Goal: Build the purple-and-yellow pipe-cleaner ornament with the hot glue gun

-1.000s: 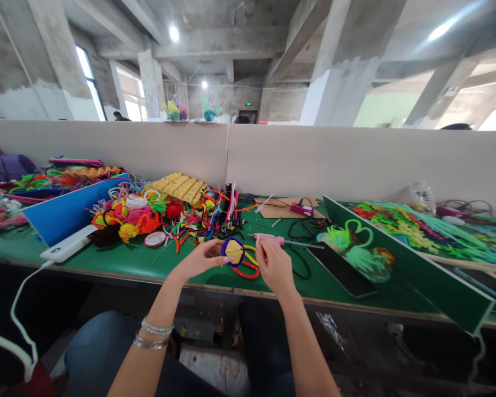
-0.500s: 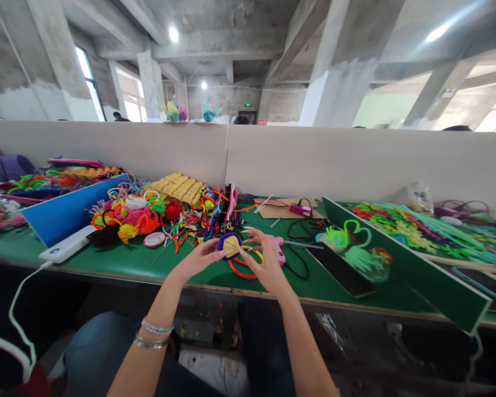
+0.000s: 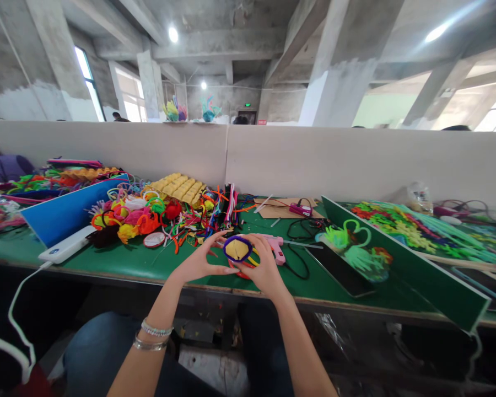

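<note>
Both hands are on the same little thing here: a yellow piece with a purple fuzzy rim (image 3: 237,249), held up between them just above the green surface (image 3: 119,262). The left hand (image 3: 199,263) pinches its left edge, thumb under and fingers over the top, and the right hand (image 3: 265,268) is clamped on the right edge the same way. A pink glue gun (image 3: 276,246) lies just past the right hand, almost touching its fingers. A bit of a red ring (image 3: 235,271) peeks out under the hands. The big pipe cleaner pile (image 3: 177,212) sits beyond the left hand.
</note>
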Demonstrator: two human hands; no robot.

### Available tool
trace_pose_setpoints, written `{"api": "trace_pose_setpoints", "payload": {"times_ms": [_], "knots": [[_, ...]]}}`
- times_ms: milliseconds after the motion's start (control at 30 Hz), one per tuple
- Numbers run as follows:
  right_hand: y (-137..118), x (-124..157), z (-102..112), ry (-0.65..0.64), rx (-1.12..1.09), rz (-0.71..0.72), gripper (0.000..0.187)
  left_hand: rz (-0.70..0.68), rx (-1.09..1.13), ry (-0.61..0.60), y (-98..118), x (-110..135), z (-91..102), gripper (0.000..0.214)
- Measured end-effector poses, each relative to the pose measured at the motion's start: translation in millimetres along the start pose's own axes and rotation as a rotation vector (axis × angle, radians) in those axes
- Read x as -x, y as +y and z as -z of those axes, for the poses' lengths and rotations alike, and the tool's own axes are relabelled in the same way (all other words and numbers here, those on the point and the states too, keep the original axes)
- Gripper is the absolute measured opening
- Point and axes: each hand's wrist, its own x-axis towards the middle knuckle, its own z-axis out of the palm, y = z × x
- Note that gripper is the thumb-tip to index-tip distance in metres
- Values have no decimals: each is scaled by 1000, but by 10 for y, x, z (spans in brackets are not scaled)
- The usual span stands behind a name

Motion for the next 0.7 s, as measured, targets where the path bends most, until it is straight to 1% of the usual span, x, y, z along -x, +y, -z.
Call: {"api": "trace_pose_setpoints", "payload": {"times_ms": [67, 133, 200, 267, 333, 433, 500, 600, 700], "knots": [[3, -7, 3, 30, 40, 0, 48, -82, -103, 52, 35, 8, -24, 83], [-12, -15, 13, 49, 95, -12, 49, -149, -173, 92, 54, 9, -49, 77], [-45, -21, 32, 47, 182, -23, 48, -173, -196, 84, 51, 4, -69, 75], [-90, -25, 51, 27, 278, -13, 47, -148, -169, 48, 29, -5, -88, 74], [-138, -26, 59, 9, 353, 8, 47, -109, -117, 37, -2, -18, -107, 70], [-196, -23, 45, 28, 400, 30, 46, -80, -13, 65, -55, -44, -132, 61], [-224, -22, 31, 67, 393, 35, 45, -52, 112, 60, -91, -61, -144, 58], [-262, -28, 30, 117, 343, 44, 49, 28, 335, 57, -142, -77, -157, 56], [-295, -38, 48, 107, 283, 60, 52, 99, 487, 84, -174, -80, -179, 60]]}}
